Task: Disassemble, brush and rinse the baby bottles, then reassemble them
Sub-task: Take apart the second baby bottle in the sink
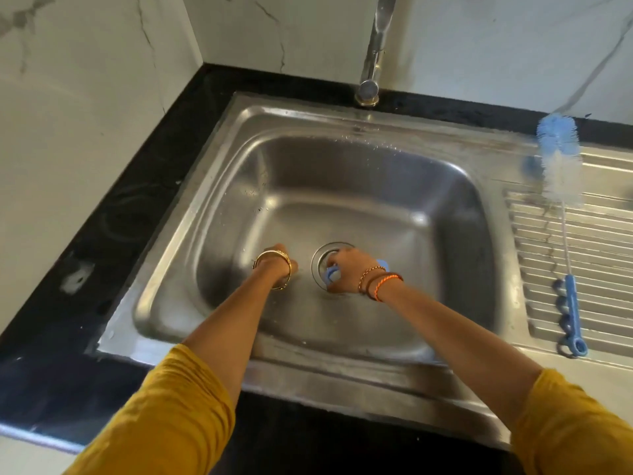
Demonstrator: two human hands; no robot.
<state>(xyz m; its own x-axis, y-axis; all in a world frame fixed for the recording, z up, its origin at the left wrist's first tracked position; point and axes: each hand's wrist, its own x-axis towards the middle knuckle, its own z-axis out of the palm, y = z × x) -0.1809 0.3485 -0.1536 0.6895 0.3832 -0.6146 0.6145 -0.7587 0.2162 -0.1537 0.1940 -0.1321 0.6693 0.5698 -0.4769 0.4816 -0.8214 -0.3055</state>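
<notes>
Both my arms, in yellow sleeves, reach down into the steel sink [212, 186]. My right hand [347, 264] is over the drain [323, 250], its fingers curled round a small blue and clear bottle part [332, 274]. A bit of blue [381, 264] also shows behind that wrist. My left hand [274, 252] is bent down at the wrist to the left of the drain. Gold bangles and the wrist hide its fingers, so anything it may hold is out of sight. A blue and white bottle brush [561, 166] lies on the drainboard at the right.
The tap [371, 70] stands at the back of the sink with no water running. The ribbed drainboard [599, 255] is at the right. A black counter [113, 214] borders the sink at the left and back, with marble walls behind.
</notes>
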